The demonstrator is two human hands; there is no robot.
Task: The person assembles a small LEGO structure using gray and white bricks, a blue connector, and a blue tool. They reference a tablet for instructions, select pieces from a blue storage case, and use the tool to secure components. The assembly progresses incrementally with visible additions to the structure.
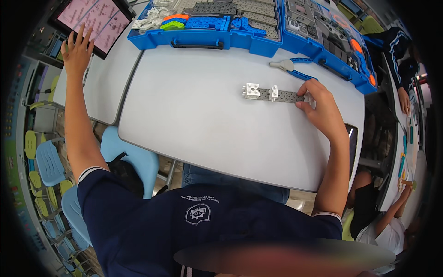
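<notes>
My left hand [78, 51] reaches to the far left with its fingers spread over the tablet [99, 21], whose screen displays part drawings on pink. On the white table [198, 111], my right hand [318, 106] grips the right end of a grey perforated building beam [287, 96] between thumb and fingers. White connector blocks [252, 90] sit at the beam's left end, and a smaller white connector [273, 93] is fixed near its middle. My fingers partly hide another white piece at the right end. Just beyond the beam lies a blue-handled plier-like tool [295, 67] with a grey head.
Two blue cases [157, 42] of building parts stand along the table's far edge. A dark phone-like slab [351, 143] lies at the right edge beside my forearm. Light blue chairs [131, 152] are at the left. Other people sit at a table on the right.
</notes>
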